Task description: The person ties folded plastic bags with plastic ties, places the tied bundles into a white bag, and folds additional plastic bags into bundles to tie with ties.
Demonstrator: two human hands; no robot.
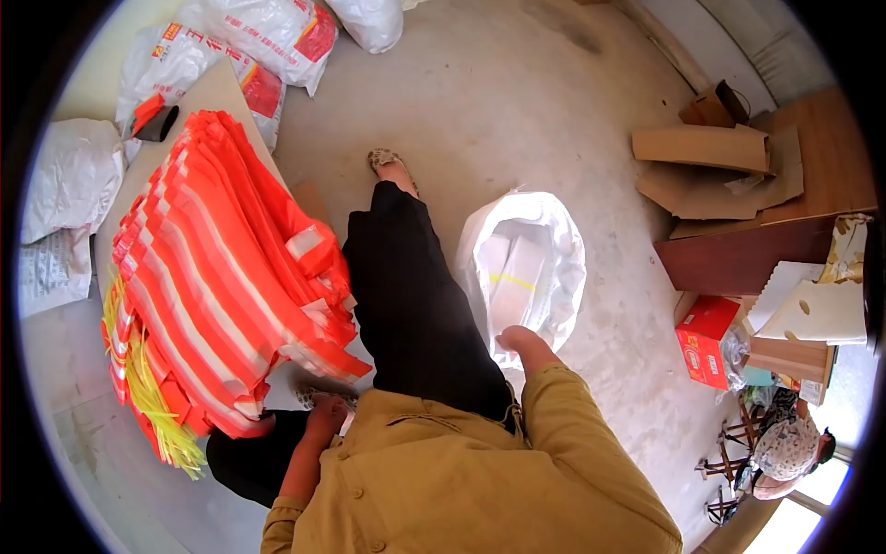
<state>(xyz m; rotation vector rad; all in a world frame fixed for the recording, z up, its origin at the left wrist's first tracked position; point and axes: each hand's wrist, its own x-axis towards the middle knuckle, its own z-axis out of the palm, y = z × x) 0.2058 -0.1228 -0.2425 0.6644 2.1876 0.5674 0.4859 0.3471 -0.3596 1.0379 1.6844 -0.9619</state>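
Low on the left, beside my leg, my left hand (325,417) has its fingers curled; a small pale edge shows next to them, too little to name. My right hand (524,345) is closed at the near rim of a white plastic bag (570,247), its fingers partly hidden. Inside the open bag lie pale flat bundles (517,288) with a yellow band across them. Left of my legs rises a large stack of red-and-white striped bags (198,240), slumped to one side. Yellow strips (152,406) hang along its near left edge.
Full white sacks (268,42) with red print stand at the back left. A black-and-red object (155,120) lies near the stack. On the right are cardboard pieces (706,152), a red box (701,342) and a wooden desk (748,254). Another person (789,448) sits at the lower right.
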